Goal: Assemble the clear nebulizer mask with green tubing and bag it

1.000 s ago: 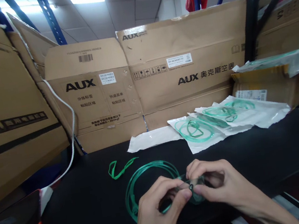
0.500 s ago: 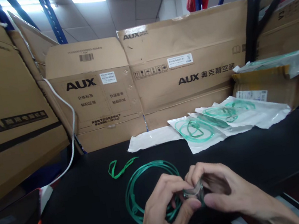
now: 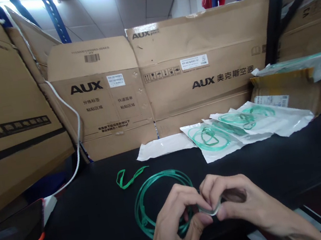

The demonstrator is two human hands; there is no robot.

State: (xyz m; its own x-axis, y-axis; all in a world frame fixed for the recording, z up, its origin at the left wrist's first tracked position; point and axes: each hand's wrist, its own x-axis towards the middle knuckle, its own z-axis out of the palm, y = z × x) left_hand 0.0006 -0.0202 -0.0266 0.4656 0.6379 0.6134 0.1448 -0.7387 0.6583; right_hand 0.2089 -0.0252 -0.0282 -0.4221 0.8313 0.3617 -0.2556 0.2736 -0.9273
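A small clear-green plastic mask piece [image 3: 210,209] is pinched between both of my hands near the front edge of the black table [image 3: 277,166]. My left hand [image 3: 177,223] grips it from the left with thumb and curled fingers. From the right, my right hand [image 3: 241,204] holds it the same way. A coil of green tubing [image 3: 148,195] runs from the piece and lies on the table just left of my hands. A loose green strap [image 3: 127,177] lies further back on the left.
Several sealed white pouches with green tubing [image 3: 218,137] lie at the back right, an empty white pouch [image 3: 164,145] beside them. Cardboard boxes [image 3: 171,73] wall the back and left. A phone with an orange edge [image 3: 14,236] and a white cable [image 3: 76,149] sit at the left.
My hands have closed in on the plastic piece and squeezed it together; the dark centre seen a second ago is now hidden. The tubing coil has stayed in place.
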